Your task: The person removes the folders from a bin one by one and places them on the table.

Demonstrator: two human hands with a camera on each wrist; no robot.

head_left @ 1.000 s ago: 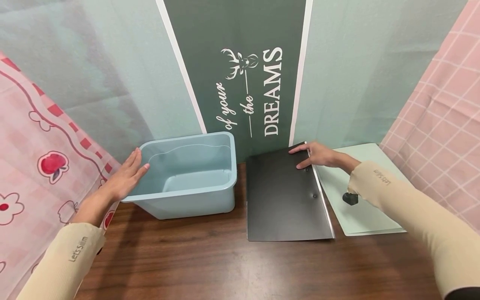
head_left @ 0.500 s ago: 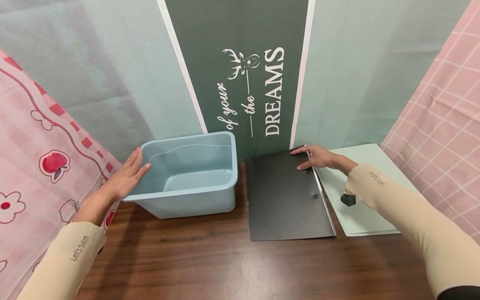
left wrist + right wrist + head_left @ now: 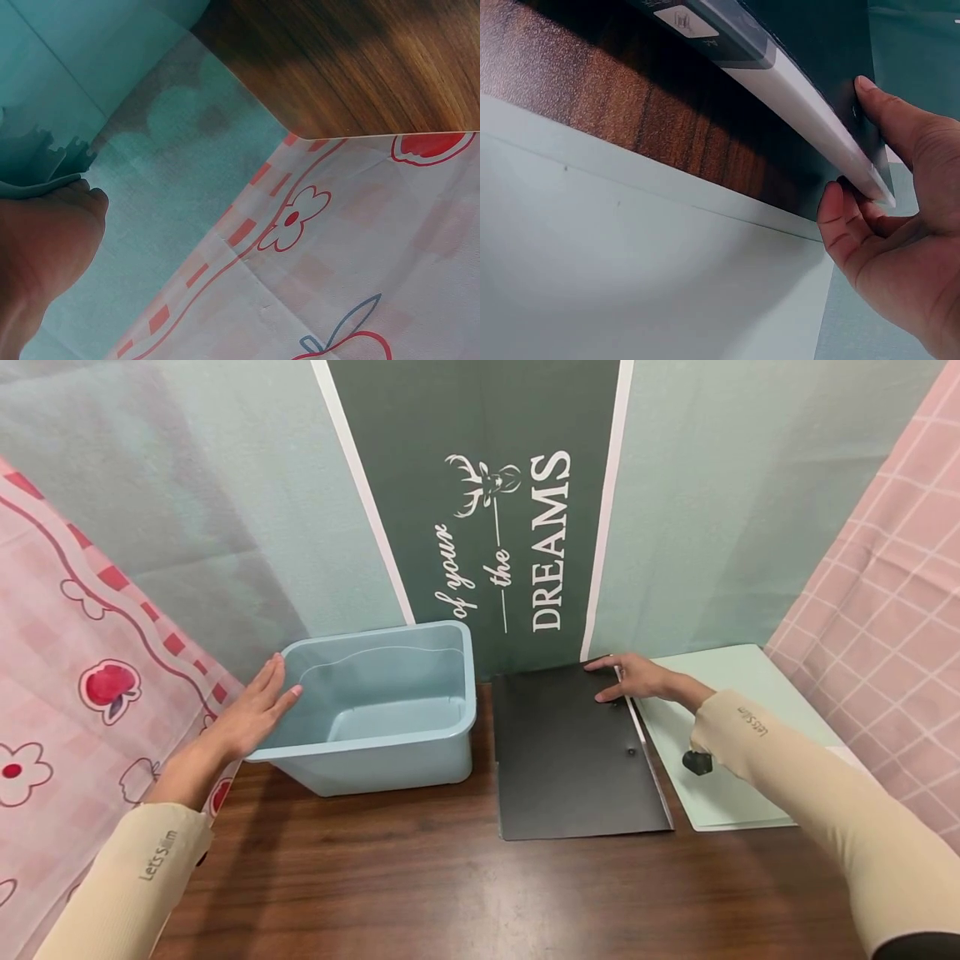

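Note:
My left hand (image 3: 255, 710) lies at the left end of a light blue plastic bin (image 3: 375, 772), fingers straight along its rim. The left wrist view shows only part of that hand (image 3: 56, 240), against the bin. A black file binder (image 3: 570, 768) lies right of the bin. With my right hand (image 3: 637, 678) I grip its far right corner. In the right wrist view one digit lies on the black cover while other fingers curl at the whitish spine (image 3: 810, 120). Right of the binder, partly under my forearm, is a pale green folder (image 3: 720, 693).
The brown wooden table (image 3: 420, 877) extends in front of the bin and binder. A grey-green cloth backdrop (image 3: 697, 527) with printed lettering hangs behind. Pink patterned cloths stand at left (image 3: 60, 610) and right (image 3: 892, 610). A small black device (image 3: 697, 762) sits under my right wrist.
The binder's far right corner has come down slightly, my right hand moving with it. The left hand and bin have stayed in place.

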